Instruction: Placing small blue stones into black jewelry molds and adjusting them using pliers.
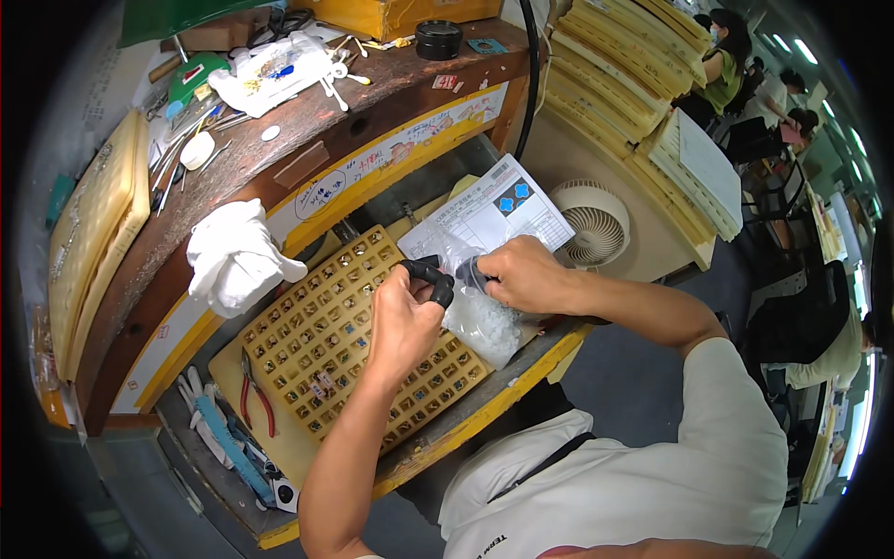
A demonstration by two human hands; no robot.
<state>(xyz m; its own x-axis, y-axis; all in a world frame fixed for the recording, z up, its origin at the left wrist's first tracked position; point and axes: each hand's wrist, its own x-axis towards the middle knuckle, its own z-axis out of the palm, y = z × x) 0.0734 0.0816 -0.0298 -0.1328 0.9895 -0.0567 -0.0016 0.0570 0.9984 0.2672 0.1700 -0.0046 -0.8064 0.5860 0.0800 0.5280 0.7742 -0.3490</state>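
Note:
A clear plastic bag [488, 328] filled with small whitish pieces lies at the right end of a yellow compartment tray [321, 349]. My right hand [528, 275] is closed at the upper part of the bag, its dark-covered fingertips against the plastic. Just left of it, my left hand [406, 315] is raised over the tray, black covers on its fingers. Its thumb and forefinger are pinched together near the bag; what they hold, if anything, is too small to tell. Little metallic pieces sit in many of the tray's compartments.
A printed paper sheet [489, 210] lies behind the bag, with a round fan [592, 224] beyond. Red-handled pliers [256, 396] rest on the tray's left. White cloth [233, 256] hangs at the bench edge. Stacked yellow trays [624, 70] stand back right; other people sit far right.

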